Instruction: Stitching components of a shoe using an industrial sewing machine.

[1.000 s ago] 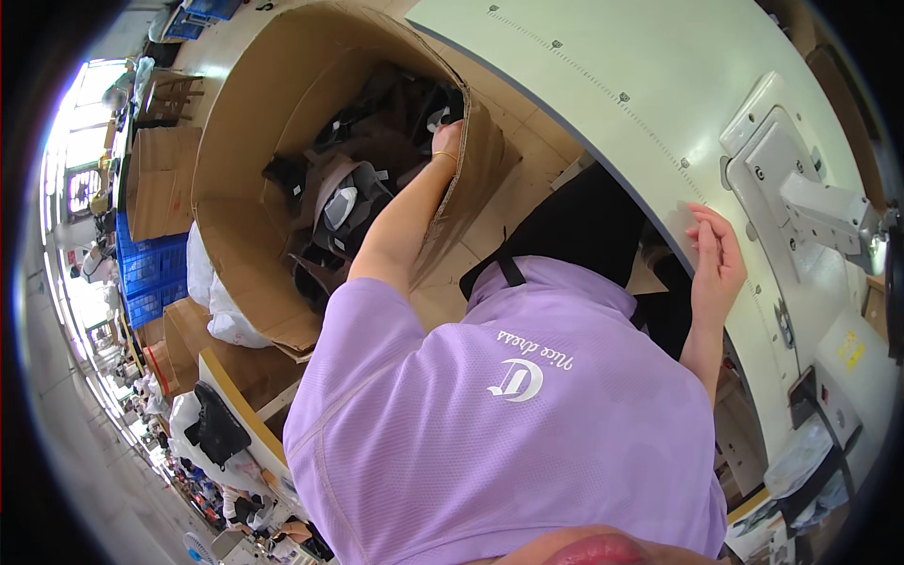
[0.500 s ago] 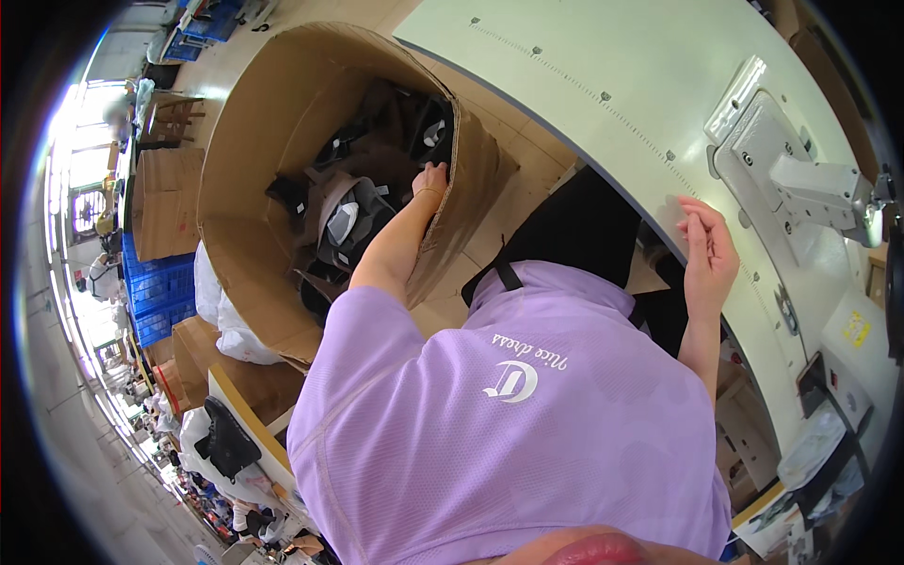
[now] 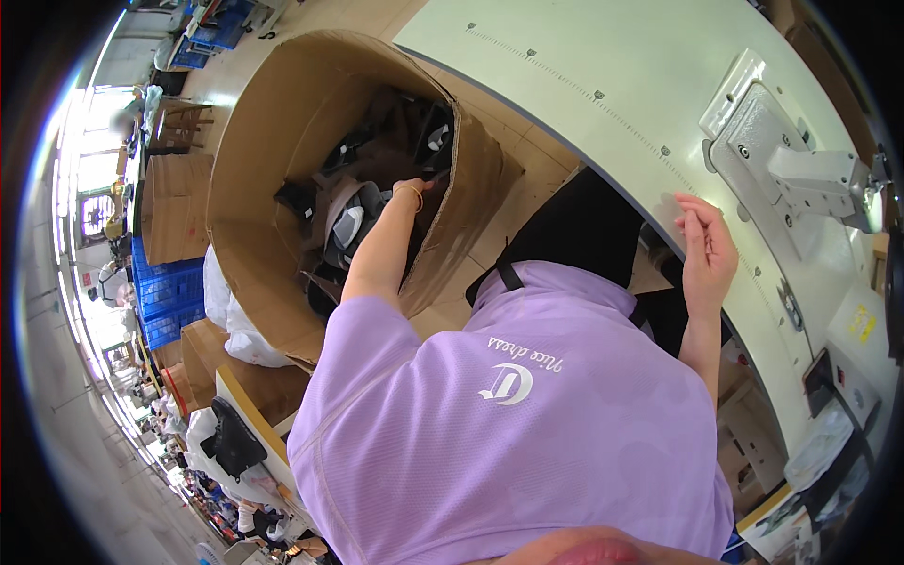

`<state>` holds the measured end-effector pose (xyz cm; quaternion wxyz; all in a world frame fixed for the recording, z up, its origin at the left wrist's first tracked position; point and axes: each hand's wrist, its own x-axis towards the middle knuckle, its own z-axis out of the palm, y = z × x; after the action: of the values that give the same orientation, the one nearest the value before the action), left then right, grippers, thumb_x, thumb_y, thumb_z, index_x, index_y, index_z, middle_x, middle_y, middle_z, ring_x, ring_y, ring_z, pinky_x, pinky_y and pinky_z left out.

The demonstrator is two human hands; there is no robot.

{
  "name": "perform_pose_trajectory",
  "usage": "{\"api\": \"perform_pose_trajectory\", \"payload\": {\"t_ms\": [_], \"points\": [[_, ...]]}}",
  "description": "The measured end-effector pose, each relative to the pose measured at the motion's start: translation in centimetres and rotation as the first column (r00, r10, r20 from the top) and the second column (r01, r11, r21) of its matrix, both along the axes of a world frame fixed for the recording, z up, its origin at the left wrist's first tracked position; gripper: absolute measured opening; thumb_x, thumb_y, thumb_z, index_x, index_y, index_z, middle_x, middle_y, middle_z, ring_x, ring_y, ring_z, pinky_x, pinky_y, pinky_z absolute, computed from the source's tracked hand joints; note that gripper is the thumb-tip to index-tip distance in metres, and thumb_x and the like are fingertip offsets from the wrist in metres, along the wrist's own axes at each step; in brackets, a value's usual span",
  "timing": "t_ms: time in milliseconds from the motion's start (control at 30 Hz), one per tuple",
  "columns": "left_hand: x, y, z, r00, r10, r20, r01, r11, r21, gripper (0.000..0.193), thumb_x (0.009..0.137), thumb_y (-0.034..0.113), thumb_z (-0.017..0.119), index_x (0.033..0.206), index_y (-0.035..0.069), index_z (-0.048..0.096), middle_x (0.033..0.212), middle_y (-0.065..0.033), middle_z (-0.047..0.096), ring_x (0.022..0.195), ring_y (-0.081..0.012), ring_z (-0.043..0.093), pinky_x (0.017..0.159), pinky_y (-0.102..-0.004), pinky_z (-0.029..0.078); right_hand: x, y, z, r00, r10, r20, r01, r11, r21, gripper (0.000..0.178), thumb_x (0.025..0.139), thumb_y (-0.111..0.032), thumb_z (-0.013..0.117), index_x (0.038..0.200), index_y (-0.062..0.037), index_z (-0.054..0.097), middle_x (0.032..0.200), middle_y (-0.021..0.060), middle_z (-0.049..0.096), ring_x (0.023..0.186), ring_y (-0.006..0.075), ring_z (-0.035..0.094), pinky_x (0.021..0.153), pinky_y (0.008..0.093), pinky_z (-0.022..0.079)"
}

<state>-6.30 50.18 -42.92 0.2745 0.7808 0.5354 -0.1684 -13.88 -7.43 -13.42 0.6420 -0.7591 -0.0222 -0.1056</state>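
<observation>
My left hand (image 3: 412, 189) reaches down into a big open cardboard box (image 3: 254, 160) on my left. Its fingers dip among dark brown and black soft pieces (image 3: 386, 141), so their grip is hidden. Close to that wrist lies a dark piece with a pale grey-white patch (image 3: 347, 226). My right hand (image 3: 708, 247) rests at the edge of a pale worktable (image 3: 565, 56), with its fingers loosely stretched and nothing in them.
A white sewing machine (image 3: 800, 169) stands on the worktable beyond my right hand. Left of the box are blue crates (image 3: 169, 297), a white plastic bag (image 3: 240, 325) and another carton (image 3: 179, 207). A black bag (image 3: 233, 438) lies on a surface at the lower left.
My left hand has shifted slightly left and nearer to me inside the box, and its fingers have sunk from sight. The right hand stays in place.
</observation>
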Motion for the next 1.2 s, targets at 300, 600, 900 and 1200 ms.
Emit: {"api": "perform_pose_trajectory", "payload": {"t_ms": [300,600,900,1200], "points": [[2.6,-11.8,31.8,0.122,-0.133,0.984,0.063,0.99,0.126,0.015,0.072,-0.004,0.073,0.086,-0.002,0.07,0.083,-0.0076,0.069,0.075,-0.0136,0.062,0.074,-0.0251,0.051,1.0,1.9,2.3,0.998,0.055,-0.012,-0.055,0.998,-0.016,0.013,0.091,-0.006,0.054,0.099,0.0008,0.062,0.101,0.0061,0.065,0.082,0.0106,0.06,0.075,0.024,0.048],[3.3,-30.3,45.1,-0.229,0.037,0.973,0.532,0.842,0.093,0.026,0.081,0.0,0.068,0.107,-0.003,0.065,0.094,-0.0081,0.067,0.086,-0.0119,0.062,0.078,-0.021,0.049,6.1,8.7,6.1,0.9,0.222,0.376,-0.098,0.942,-0.322,0.057,0.081,-0.022,0.069,0.128,-0.0012,0.045,0.123,0.0184,0.054,0.115,0.0327,0.052,0.095,0.0393,0.043],[3.0,-41.8,41.9,-0.1,0.087,0.991,0.935,0.348,0.064,0.061,0.084,-0.003,0.062,0.138,-0.003,0.033,0.111,-0.0095,0.058,0.101,-0.0156,0.056,0.09,-0.0287,0.046,7.0,0.6,6.0,0.853,-0.162,0.496,0.298,0.931,-0.21,0.044,0.084,-0.011,0.061,0.125,-0.0012,0.047,0.084,0.0172,0.063,0.07,0.0277,0.063,0.061,0.0388,0.048],[2.2,-41.6,35.5,-0.427,-0.05,0.903,0.595,0.736,0.323,0.044,0.084,0.0,0.064,0.118,0.0,0.036,0.104,-0.0105,0.047,0.092,-0.0143,0.048,0.077,-0.0268,0.047,5.8,-4.7,5.5,0.981,-0.194,-0.025,0.176,0.822,0.542,0.014,0.091,-0.01,0.055,0.094,0.0012,0.062,0.079,0.0013,0.061,0.072,0.0055,0.051,0.065,0.023,0.042]]}}
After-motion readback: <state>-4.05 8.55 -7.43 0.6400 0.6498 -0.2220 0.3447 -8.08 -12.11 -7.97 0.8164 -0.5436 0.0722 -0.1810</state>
